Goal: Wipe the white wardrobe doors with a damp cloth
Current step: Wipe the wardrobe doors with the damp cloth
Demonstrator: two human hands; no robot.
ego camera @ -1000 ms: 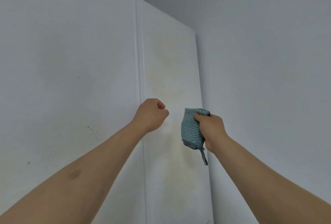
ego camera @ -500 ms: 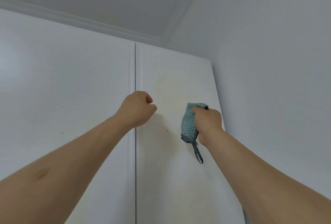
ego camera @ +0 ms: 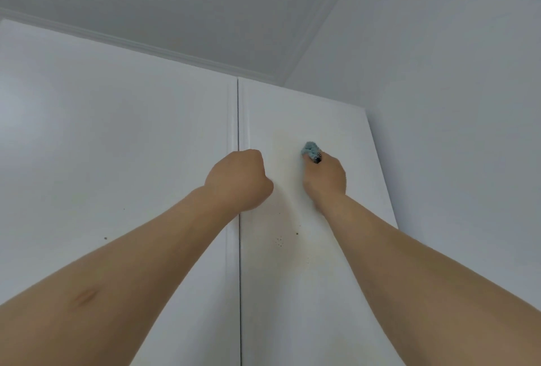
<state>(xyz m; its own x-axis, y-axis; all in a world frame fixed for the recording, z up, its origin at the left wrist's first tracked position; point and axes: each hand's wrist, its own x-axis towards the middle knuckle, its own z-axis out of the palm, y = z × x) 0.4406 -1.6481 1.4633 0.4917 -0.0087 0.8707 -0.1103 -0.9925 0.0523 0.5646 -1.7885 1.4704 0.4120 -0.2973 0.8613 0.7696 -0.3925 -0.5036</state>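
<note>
Two white wardrobe doors fill the view: the left door (ego camera: 117,161) and the right door (ego camera: 292,292), split by a dark vertical gap. My right hand (ego camera: 325,178) grips a teal cloth (ego camera: 311,149) and holds it against the upper part of the right door; only the cloth's top shows above my fingers. My left hand (ego camera: 238,180) is a closed fist holding nothing, raised in front of the gap between the doors. Small dark specks dot the right door below my hands.
A white side wall (ego camera: 453,131) meets the right door's outer edge. Above the doors run a cornice (ego camera: 146,48) and the grey ceiling (ego camera: 190,0).
Both hands rose toward the top of the doors as my view tilted upward. The cloth, earlier hanging with its loop dangling, is now mostly hidden behind my right hand, against the door.
</note>
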